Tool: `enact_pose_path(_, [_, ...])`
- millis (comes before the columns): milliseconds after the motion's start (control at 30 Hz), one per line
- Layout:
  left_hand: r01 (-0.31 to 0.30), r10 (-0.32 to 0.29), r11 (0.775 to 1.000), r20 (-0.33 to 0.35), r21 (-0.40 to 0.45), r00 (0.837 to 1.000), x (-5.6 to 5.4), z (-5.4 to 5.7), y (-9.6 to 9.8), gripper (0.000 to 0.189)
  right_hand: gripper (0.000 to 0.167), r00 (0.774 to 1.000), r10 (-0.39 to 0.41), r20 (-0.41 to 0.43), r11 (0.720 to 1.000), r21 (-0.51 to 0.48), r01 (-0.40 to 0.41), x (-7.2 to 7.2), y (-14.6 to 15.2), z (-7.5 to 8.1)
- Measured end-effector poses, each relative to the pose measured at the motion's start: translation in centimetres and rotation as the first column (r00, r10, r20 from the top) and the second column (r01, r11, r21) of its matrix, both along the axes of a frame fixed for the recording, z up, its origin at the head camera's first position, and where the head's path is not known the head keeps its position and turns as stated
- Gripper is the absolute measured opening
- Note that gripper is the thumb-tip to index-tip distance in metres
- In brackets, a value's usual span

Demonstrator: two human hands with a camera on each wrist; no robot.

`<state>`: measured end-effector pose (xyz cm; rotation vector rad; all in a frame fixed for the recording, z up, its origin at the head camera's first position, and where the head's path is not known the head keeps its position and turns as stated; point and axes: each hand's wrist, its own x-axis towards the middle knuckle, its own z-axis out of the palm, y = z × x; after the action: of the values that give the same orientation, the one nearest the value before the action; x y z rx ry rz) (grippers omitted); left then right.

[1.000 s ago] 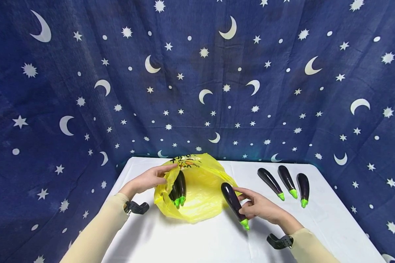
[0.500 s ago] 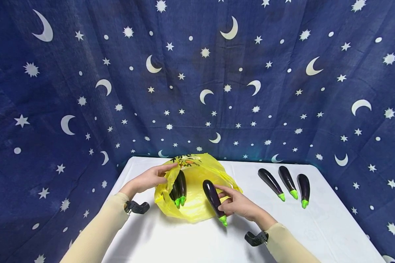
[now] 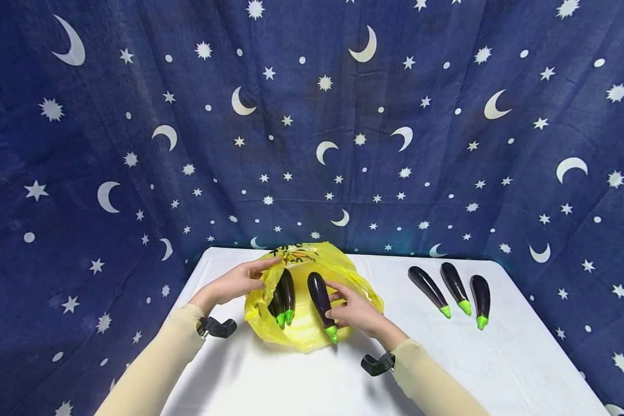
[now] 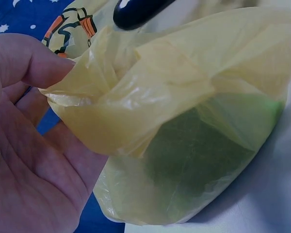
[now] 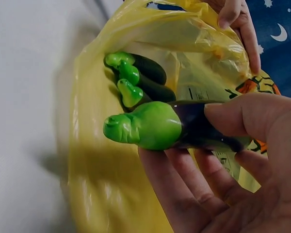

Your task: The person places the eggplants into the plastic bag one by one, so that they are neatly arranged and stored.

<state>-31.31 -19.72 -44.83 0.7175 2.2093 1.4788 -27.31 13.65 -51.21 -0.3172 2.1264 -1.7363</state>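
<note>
My right hand (image 3: 357,312) holds a dark purple eggplant (image 3: 319,299) with a bright green stem end over the mouth of a yellow plastic bag (image 3: 345,271). In the right wrist view the thumb lies on top of this eggplant (image 5: 196,121) and the fingers are beneath, its green cap pointing left. My left hand (image 3: 235,284) pinches the bag's left rim between thumb and fingers, keeping the mouth open; the left wrist view shows the crumpled rim (image 4: 82,90) at the thumb. Inside the bag lie three eggplants (image 5: 148,70) side by side, caps toward the opening.
Three more eggplants (image 3: 452,288) lie in a loose row on the right of the white-covered table (image 3: 520,346). A dark blue curtain (image 3: 312,115) with moons and stars hangs behind and beside the table. Each wrist wears a black band, such as the right band (image 3: 378,364).
My right hand has carried the eggplant leftward and slightly away, from the bag's right edge to over its mouth. The left hand stays at the rim.
</note>
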Motion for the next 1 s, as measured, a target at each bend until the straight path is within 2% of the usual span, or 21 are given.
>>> enact_pose_path(300, [0.002,-0.002,1.0,0.01,0.002,1.0,0.1,0.2,0.1,0.073,0.082,0.999,-0.044,-0.031,0.999,0.007,0.044,-1.4,-2.4,-0.7])
enact_pose_path(567, [-0.001,0.001,1.0,0.005,0.004,1.0,0.2,0.2,0.1,0.073,0.084,0.996,-0.091,-0.001,0.994,-0.055,0.091,-3.1,-4.5,-1.0])
enact_pose_path(1000, [-0.013,0.013,1.0,0.01,0.004,1.0,0.2,0.2,0.1,0.073,0.081,0.988,-0.155,0.02,0.987,-0.046,0.156,-5.7,-6.6,-1.5])
